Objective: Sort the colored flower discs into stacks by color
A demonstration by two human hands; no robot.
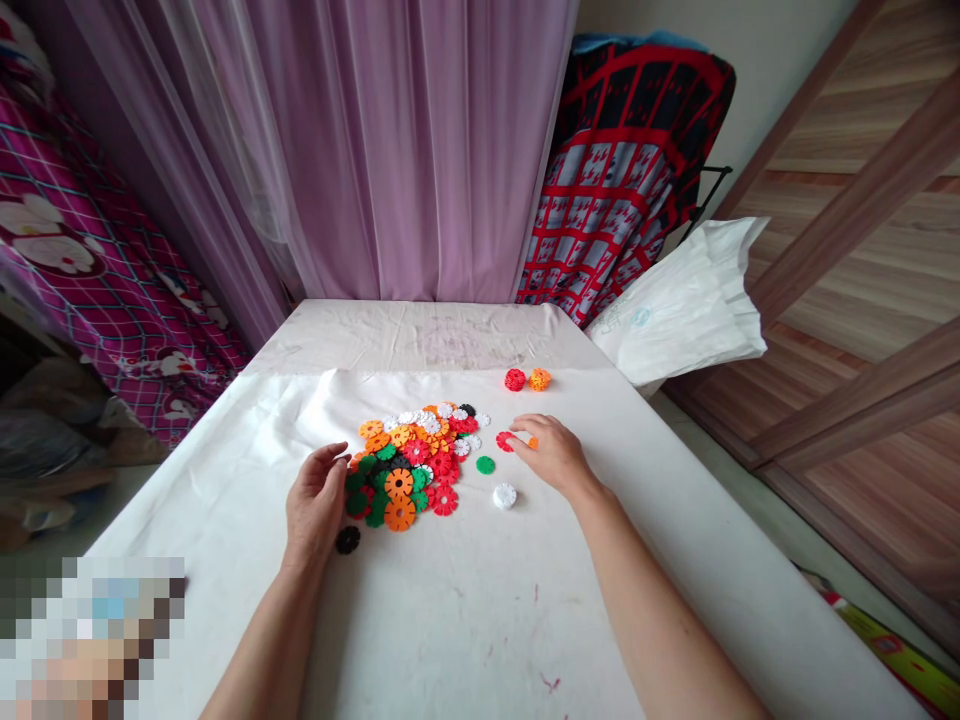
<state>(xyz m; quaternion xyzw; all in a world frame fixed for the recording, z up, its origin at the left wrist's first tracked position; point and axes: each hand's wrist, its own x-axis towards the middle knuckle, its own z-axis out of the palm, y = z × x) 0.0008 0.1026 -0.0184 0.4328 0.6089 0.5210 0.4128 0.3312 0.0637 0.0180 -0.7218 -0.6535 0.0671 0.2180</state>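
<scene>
A mixed pile of notched plastic flower-shaped discs (399,484) in orange, green, red, white and black lies on the white-covered table. At its left edge rests my left hand (313,505), fingers loosely curved and apart, with nothing visible in it. A single black disc (348,540) lies by its wrist. Right of the pile, my right hand (553,455) has a red disc (503,441) at its thumb and fingertips. Part of an orange disc (533,442) shows in the gap between thumb and finger. Close by are a green disc (486,465) and a white stack (505,496).
Farther back stand a red stack (514,380) and an orange stack (539,379) side by side. A white bag (686,300) leans at the table's right edge. Purple curtains (420,150) hang behind, and a wooden cabinet (862,300) stands at right.
</scene>
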